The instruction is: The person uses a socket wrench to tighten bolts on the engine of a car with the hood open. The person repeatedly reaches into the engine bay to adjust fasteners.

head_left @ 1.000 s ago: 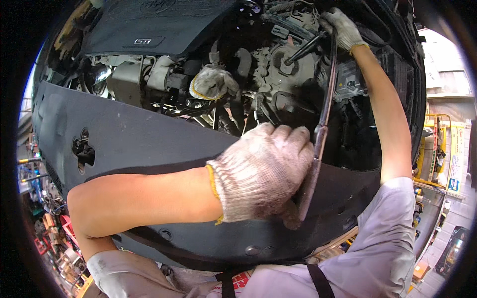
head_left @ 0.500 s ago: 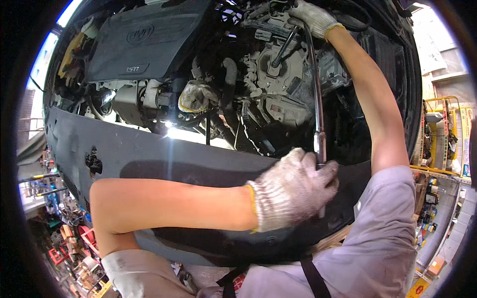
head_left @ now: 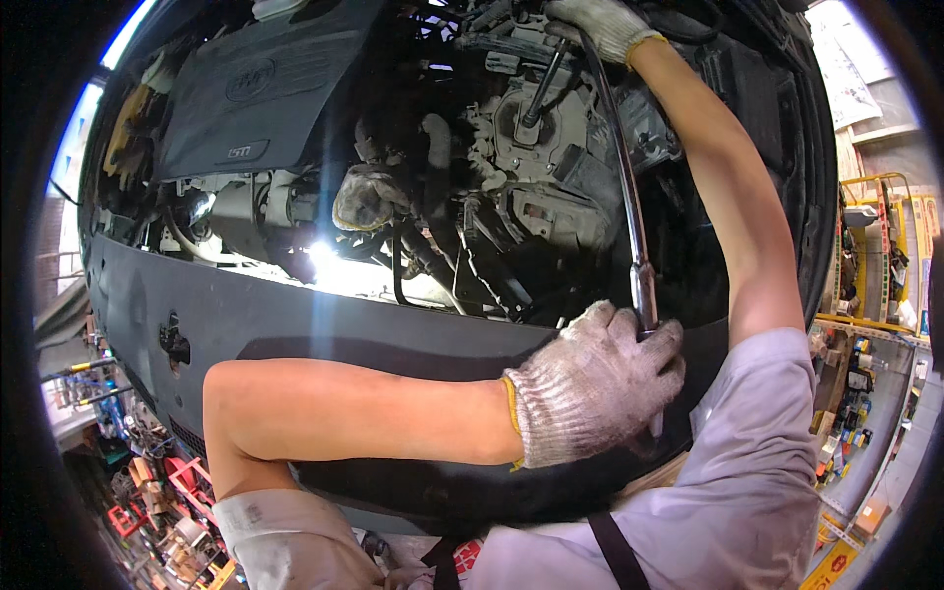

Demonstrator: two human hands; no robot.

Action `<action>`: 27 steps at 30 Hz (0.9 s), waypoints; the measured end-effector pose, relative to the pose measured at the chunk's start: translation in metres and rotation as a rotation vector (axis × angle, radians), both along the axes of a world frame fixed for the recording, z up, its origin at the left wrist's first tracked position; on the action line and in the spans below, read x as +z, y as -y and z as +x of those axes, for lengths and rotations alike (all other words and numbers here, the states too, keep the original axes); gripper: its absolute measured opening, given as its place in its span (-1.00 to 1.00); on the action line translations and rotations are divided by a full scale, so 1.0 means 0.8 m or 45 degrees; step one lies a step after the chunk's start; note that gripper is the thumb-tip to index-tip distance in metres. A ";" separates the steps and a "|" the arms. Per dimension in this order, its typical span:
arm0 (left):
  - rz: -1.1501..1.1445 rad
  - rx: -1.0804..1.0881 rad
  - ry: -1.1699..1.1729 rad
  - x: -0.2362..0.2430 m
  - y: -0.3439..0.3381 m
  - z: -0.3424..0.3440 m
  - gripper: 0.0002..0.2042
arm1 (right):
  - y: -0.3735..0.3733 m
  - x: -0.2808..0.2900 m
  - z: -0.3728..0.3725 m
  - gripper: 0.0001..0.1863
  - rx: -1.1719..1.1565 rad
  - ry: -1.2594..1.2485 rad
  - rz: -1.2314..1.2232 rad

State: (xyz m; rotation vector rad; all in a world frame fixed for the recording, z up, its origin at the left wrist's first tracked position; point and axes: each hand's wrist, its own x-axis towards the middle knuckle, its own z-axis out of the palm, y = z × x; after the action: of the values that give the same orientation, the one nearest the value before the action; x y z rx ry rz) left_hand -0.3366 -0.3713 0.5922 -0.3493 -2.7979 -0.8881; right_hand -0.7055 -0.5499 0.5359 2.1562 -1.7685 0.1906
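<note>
A long chrome socket wrench [head_left: 625, 177] slants across the right of the engine bay. My left hand [head_left: 602, 388], in a soiled white knit glove, is closed round its near handle end, over the front bumper. At the far end, my gloved right hand [head_left: 600, 28] wraps the wrench head, its fingers partly cut off by the picture's top edge. From that head a dark extension bar [head_left: 544, 88] runs down to a recess in a pale metal housing [head_left: 506, 147]. The bar's lower tip is in shadow there.
A black engine cover [head_left: 265, 88] lies at the left. Beside hoses sits a dirty cloth-like bundle [head_left: 364, 197]. A bright lamp [head_left: 323, 258] shines behind the dark bumper [head_left: 285, 315]. Yellow-framed shelving [head_left: 870, 246] stands right; cluttered tools and parts fill the lower left.
My left hand has swung the wrench handle a little to the right. My right hand stays at the wrench head. The whole view has shifted slightly.
</note>
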 end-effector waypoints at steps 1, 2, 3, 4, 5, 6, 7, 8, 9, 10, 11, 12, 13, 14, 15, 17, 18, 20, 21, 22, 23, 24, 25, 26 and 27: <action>0.007 -0.002 0.021 0.004 0.002 0.001 -0.53 | 0.002 0.008 0.009 -0.69 0.007 0.009 0.021; 0.014 -0.004 0.041 0.008 0.004 0.002 -0.53 | 0.003 0.014 0.017 -0.69 0.015 0.018 0.043; 0.019 -0.022 0.058 0.008 0.004 0.000 -0.52 | -0.003 0.014 0.010 -0.68 -0.013 -0.020 0.042; 0.020 -0.036 0.046 0.009 0.004 -0.002 -0.52 | -0.009 0.013 0.004 -0.68 -0.027 -0.033 0.033; 0.019 -0.037 0.041 0.008 0.004 -0.002 -0.52 | -0.009 0.012 0.004 -0.68 -0.028 -0.039 0.020; 0.018 -0.037 0.036 0.008 0.004 -0.002 -0.52 | -0.009 0.010 0.004 -0.68 -0.029 -0.046 0.009; 0.009 -0.030 0.030 0.008 0.004 -0.002 -0.52 | -0.009 0.009 0.004 -0.68 -0.031 -0.045 0.014; 0.002 -0.023 0.023 0.008 0.004 -0.001 -0.52 | -0.008 0.010 0.004 -0.68 -0.033 -0.046 0.023; -0.004 -0.016 0.015 0.008 0.004 -0.001 -0.53 | -0.008 0.010 0.005 -0.67 -0.036 -0.047 0.031; -0.003 -0.016 0.030 0.009 0.004 0.000 -0.52 | -0.005 0.007 0.003 -0.67 -0.011 -0.060 -0.010; 0.001 -0.023 0.041 0.008 0.003 0.000 -0.52 | -0.003 0.003 0.000 -0.67 0.008 -0.078 -0.048; 0.005 -0.030 0.051 0.008 0.003 -0.001 -0.52 | -0.003 -0.001 -0.004 -0.67 0.027 -0.095 -0.086; -0.002 -0.036 0.051 0.008 0.003 -0.001 -0.52 | -0.006 -0.003 -0.010 -0.66 0.010 -0.089 -0.055; -0.010 -0.031 0.054 0.008 0.003 0.000 -0.52 | -0.004 -0.001 -0.007 -0.66 0.004 -0.077 -0.027; -0.019 -0.028 0.057 0.009 0.004 0.000 -0.52 | -0.004 0.001 -0.004 -0.66 -0.002 -0.066 0.002; -0.015 -0.028 0.069 0.010 0.004 0.000 -0.52 | -0.004 0.002 -0.001 -0.67 0.029 -0.062 -0.024; -0.015 -0.030 0.074 0.010 0.004 -0.001 -0.52 | -0.005 0.002 0.000 -0.67 0.042 -0.061 -0.038; -0.031 -0.035 0.072 0.011 0.003 -0.002 -0.53 | -0.007 0.005 0.000 -0.68 0.026 -0.057 0.001; -0.039 -0.039 0.072 0.011 0.002 -0.004 -0.54 | -0.008 0.006 -0.001 -0.68 0.016 -0.055 0.021; -0.029 -0.031 0.074 0.010 0.001 -0.006 -0.55 | -0.009 0.006 0.000 -0.68 -0.006 -0.054 0.070; -0.034 -0.019 0.078 0.012 0.000 -0.006 -0.55 | -0.007 0.011 0.005 -0.68 -0.025 -0.050 0.106; -0.039 -0.007 0.082 0.014 -0.002 -0.007 -0.56 | -0.006 0.015 0.009 -0.68 -0.044 -0.046 0.141; -0.050 0.000 0.098 0.015 -0.004 -0.008 -0.58 | -0.006 0.014 0.007 -0.68 -0.072 -0.099 0.120; -0.054 0.014 0.112 0.017 -0.007 -0.011 -0.59 | -0.007 0.014 0.008 -0.68 -0.106 -0.073 0.125; -0.057 0.028 0.126 0.019 -0.010 -0.015 -0.61 | -0.008 0.014 0.009 -0.68 -0.140 -0.047 0.131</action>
State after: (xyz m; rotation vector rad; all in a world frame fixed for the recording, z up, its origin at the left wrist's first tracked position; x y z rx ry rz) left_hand -0.3486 -0.3631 0.6072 -0.2881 -2.9100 -0.8612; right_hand -0.6984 -0.5431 0.5471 2.1094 -1.9079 0.0325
